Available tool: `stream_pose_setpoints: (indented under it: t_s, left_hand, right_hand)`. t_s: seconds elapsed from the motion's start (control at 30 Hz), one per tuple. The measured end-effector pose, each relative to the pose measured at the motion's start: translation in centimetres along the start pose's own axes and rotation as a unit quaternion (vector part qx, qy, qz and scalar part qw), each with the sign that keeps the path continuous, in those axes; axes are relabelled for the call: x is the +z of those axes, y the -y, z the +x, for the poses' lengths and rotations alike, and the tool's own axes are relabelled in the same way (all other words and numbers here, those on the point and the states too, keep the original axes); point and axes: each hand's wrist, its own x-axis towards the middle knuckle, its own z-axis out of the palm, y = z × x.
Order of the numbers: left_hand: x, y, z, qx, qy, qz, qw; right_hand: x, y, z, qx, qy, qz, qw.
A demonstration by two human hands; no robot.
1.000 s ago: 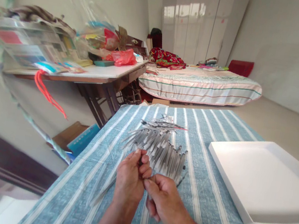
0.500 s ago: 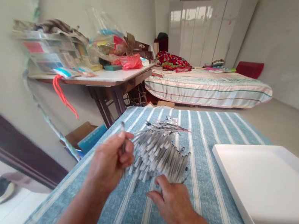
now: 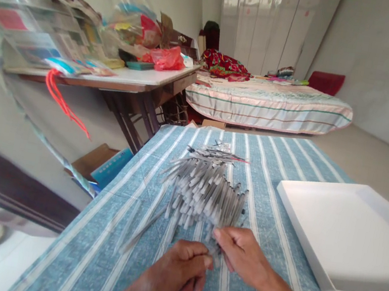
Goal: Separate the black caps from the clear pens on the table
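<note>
A heap of thin grey pen-like tubes (image 3: 204, 192) lies on the blue striped tablecloth (image 3: 275, 155). My left hand (image 3: 175, 275) is curled low in front of the heap, fingers closed and meeting my right hand. My right hand (image 3: 241, 254) pinches at the near edge of the heap, thumb and fingers pressed together on a tube. What the left fingers hold is hidden. A few loose tubes (image 3: 141, 231) lie to the left of the heap.
A flat white tray (image 3: 348, 233) sits on the table at the right. Beyond the table are a cluttered desk (image 3: 115, 84) on the left, a striped bed (image 3: 269, 106) and a white wardrobe (image 3: 271, 26).
My left hand has dropped from a raised position with one tube down to the table beside my right hand. My right hand has closed from flat to a pinch at the heap's edge.
</note>
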Motion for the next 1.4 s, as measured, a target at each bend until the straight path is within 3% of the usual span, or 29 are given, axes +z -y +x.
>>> stream_pose_setpoints:
  t_s: [0.23, 0.33, 0.5, 0.63, 0.83, 0.97, 1.13, 1.27, 1.4]
  left_hand:
    - [-0.2, -0.1, -0.7, -0.004, -0.008, 0.07, 0.998]
    - [-0.4, -0.1, -0.9, -0.019, -0.01, 0.069, 0.997]
    - [-0.6, 0.2, -1.0, -0.013, -0.022, 0.094, 0.995]
    - [-0.8, 0.4, -1.0, -0.012, -0.024, 0.103, 0.994]
    - [-0.8, 0.4, -1.1, -0.001, -0.017, 0.103, 0.995]
    - [-0.7, 0.3, -1.2, -0.004, -0.019, 0.111, 0.994]
    - [-0.7, 0.3, -1.1, -0.001, -0.014, 0.115, 0.993]
    - [-0.7, 0.4, -1.1, 0.001, -0.017, 0.12, 0.993]
    - [-0.7, 0.3, -1.1, -0.004, -0.02, 0.118, 0.993]
  right_hand:
    - [0.5, 0.1, -0.4, 0.042, 0.097, 0.062, 0.992]
    - [0.6, 0.0, -0.5, 0.042, 0.107, 0.102, 0.988]
    - [0.5, -0.2, -0.6, 0.036, 0.106, 0.058, 0.992]
    - [0.5, -0.3, -0.5, 0.049, 0.148, 0.144, 0.977]
    - [0.6, -0.1, -0.6, 0.049, 0.126, 0.072, 0.988]
    - [0.6, -0.2, -0.7, 0.065, 0.17, 0.129, 0.975]
    - [0.5, -0.4, -0.6, 0.072, 0.146, 0.077, 0.984]
    - [0.6, -0.5, -0.5, 0.074, 0.184, 0.147, 0.969]
    - [0.7, -0.7, -0.6, 0.086, 0.153, 0.103, 0.979]
